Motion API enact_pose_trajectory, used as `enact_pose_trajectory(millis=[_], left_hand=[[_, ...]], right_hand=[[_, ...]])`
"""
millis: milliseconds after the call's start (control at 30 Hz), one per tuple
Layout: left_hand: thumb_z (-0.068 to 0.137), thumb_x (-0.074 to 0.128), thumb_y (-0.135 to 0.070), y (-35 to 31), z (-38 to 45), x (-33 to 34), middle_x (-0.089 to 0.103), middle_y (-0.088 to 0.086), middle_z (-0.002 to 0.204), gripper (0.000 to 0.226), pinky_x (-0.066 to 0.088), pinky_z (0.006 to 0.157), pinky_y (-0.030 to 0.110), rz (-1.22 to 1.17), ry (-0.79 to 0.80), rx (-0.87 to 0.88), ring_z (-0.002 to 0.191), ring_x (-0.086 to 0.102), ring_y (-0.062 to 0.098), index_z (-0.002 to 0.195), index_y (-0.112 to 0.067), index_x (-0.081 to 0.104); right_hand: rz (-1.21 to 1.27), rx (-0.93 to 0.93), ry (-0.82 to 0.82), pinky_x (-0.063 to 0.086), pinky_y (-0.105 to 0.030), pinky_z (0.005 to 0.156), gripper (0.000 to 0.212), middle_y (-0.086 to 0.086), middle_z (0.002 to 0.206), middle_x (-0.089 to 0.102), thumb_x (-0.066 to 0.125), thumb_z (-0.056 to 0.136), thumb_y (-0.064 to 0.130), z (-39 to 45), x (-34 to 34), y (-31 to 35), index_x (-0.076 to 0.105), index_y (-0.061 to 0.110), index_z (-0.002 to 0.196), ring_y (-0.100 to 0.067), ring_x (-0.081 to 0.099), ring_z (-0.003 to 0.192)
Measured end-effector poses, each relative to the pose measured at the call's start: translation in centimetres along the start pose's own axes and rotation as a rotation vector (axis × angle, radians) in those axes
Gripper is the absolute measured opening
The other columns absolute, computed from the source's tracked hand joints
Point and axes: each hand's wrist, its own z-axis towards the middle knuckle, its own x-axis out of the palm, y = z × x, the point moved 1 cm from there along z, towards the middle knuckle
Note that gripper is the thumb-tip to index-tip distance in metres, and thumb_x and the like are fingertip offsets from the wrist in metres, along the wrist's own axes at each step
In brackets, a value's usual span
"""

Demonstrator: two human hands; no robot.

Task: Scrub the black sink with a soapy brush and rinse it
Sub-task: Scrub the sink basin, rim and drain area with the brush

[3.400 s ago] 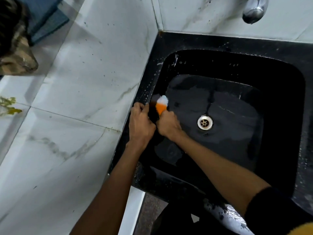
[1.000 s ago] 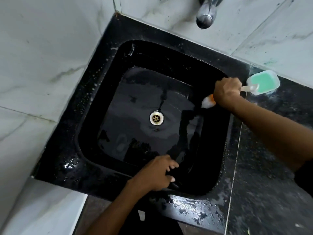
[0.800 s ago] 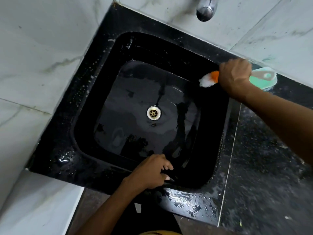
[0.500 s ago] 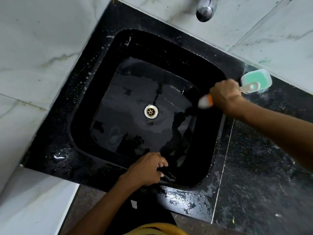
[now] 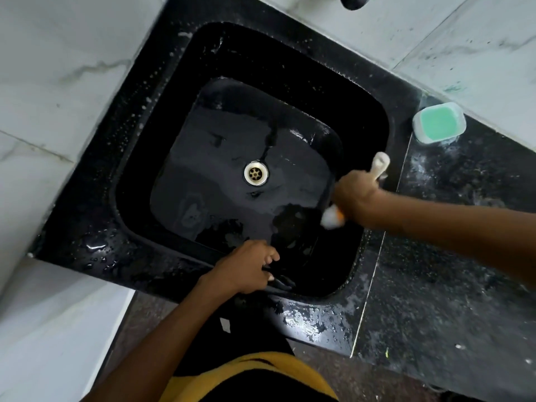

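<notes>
The black sink (image 5: 136,175) fills the middle of the view, wet, with a metal drain (image 5: 255,174) in its floor. My right hand (image 5: 355,195) is closed around a brush (image 5: 380,163) with a white handle. Its white and orange bristle end (image 5: 332,219) points down against the sink's right inner wall. My left hand (image 5: 248,269) rests on the sink's front rim, fingers curled over the edge into the basin.
A small white tub of green soap (image 5: 439,123) stands on the black speckled counter (image 5: 449,271) at the back right. The tap spout (image 5: 355,0) hangs over the back rim. White marble tiles (image 5: 58,68) surround the sink on the left and behind.
My right hand has moved the brush down the right inner wall toward the front, bristles now pointing downward. The soap tub is uncovered. My left hand stays on the front rim.
</notes>
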Motion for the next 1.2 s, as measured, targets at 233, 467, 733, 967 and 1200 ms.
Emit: enact_pose_trajectory(millis=[233,467,733,967,1200], left_hand=[[0.071,0.081,-0.017,-0.1,-0.5,-0.1,0.060,-0.009,0.096,0.038,0.055,0.085,0.028,0.019,-0.074,-0.004,0.087,0.061,0.008,0.107,-0.023,0.071],[0.074,0.079,-0.014,-0.2,-0.6,-0.2,0.060,-0.005,0.100,0.037,0.055,0.087,0.030,0.015,-0.040,-0.037,0.092,0.060,0.010,0.110,-0.020,0.070],[0.074,0.079,-0.017,-0.3,-0.9,-0.6,0.058,-0.007,0.097,0.033,0.055,0.088,0.033,0.048,-0.042,-0.054,0.093,0.061,0.011,0.105,-0.020,0.070],[0.076,0.076,-0.016,0.1,-1.6,-1.7,0.064,0.002,0.100,0.020,0.055,0.082,0.033,0.123,-0.104,-0.069,0.092,0.064,0.020,0.094,-0.011,0.071],[0.077,0.076,-0.015,0.1,-1.7,-1.7,0.061,-0.004,0.095,0.016,0.054,0.081,0.029,0.112,-0.092,-0.089,0.089,0.063,0.014,0.092,-0.018,0.071]], right_hand=[[-0.081,-0.607,-0.082,0.040,-0.031,0.062,0.030,-0.006,0.113,0.067,0.042,0.099,0.018,-7.2,-0.7,9.6,0.060,0.016,0.124,-0.026,0.065,0.102],[-0.180,-0.240,0.016,0.045,-0.025,0.065,0.020,0.002,0.108,0.069,0.054,0.093,0.024,-6.6,0.0,3.9,0.068,0.021,0.108,-0.019,0.067,0.100],[0.094,-0.131,-0.091,0.048,-0.030,0.079,0.022,-0.007,0.108,0.066,0.057,0.091,0.022,-1.9,2.2,5.2,0.068,0.010,0.106,-0.028,0.062,0.103],[0.210,-0.447,0.001,0.047,-0.029,0.064,0.024,-0.004,0.104,0.068,0.053,0.091,0.016,-6.0,-2.1,11.8,0.068,0.016,0.110,-0.026,0.067,0.096],[0.095,-0.176,0.139,0.046,-0.031,0.086,0.030,-0.005,0.113,0.067,0.056,0.087,0.031,-3.2,0.5,7.2,0.069,0.014,0.107,-0.025,0.064,0.107]])
